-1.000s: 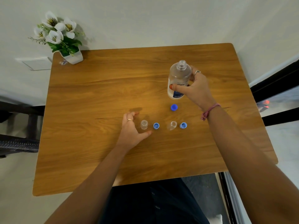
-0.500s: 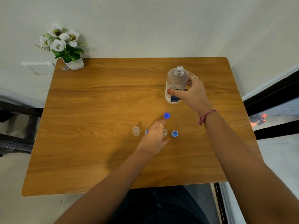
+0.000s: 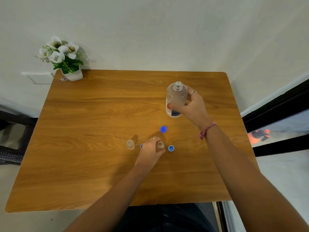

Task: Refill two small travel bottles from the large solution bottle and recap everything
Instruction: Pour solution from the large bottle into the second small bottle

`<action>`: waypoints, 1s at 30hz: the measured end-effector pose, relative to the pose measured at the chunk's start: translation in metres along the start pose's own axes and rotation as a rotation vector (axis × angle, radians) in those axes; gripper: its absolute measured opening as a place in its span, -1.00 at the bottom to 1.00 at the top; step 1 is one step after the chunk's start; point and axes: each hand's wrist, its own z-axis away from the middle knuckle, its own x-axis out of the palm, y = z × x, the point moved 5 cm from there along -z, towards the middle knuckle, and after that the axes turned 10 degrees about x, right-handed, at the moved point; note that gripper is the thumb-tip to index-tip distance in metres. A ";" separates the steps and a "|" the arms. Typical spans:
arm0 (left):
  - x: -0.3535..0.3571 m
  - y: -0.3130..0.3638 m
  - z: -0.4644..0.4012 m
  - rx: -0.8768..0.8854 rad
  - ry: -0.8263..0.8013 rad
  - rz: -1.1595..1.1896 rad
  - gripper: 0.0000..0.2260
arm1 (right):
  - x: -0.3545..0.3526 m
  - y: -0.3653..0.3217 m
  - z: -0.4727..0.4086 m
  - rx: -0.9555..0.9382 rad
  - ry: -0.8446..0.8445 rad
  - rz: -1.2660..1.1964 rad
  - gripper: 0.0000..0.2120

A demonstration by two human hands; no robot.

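Observation:
My right hand [image 3: 192, 106] grips the large clear solution bottle [image 3: 176, 94], uncapped and upright at the table's right side. Its dark blue cap [image 3: 163, 129] lies on the wood below it. My left hand [image 3: 150, 150] holds the right small travel bottle [image 3: 160, 145], which stands open near the table's middle. A light blue cap [image 3: 170, 148] lies just right of that bottle. The other small travel bottle [image 3: 130, 144] stands open and untouched to the left. A second light blue cap [image 3: 141, 145] peeks out from behind my left hand.
A wooden table [image 3: 93, 124] stands against a white wall. A white pot of white flowers [image 3: 66, 62] sits at its far left corner. Dark chair parts show at the left edge, and a dark frame runs along the right.
My left hand moved right from the left small bottle to the right one and now holds it. The right hand keeps its grip on the large bottle.

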 end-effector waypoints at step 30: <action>-0.316 0.249 -0.031 0.585 0.561 0.644 -0.62 | -0.090 -0.313 0.047 -0.553 0.314 0.401 -0.29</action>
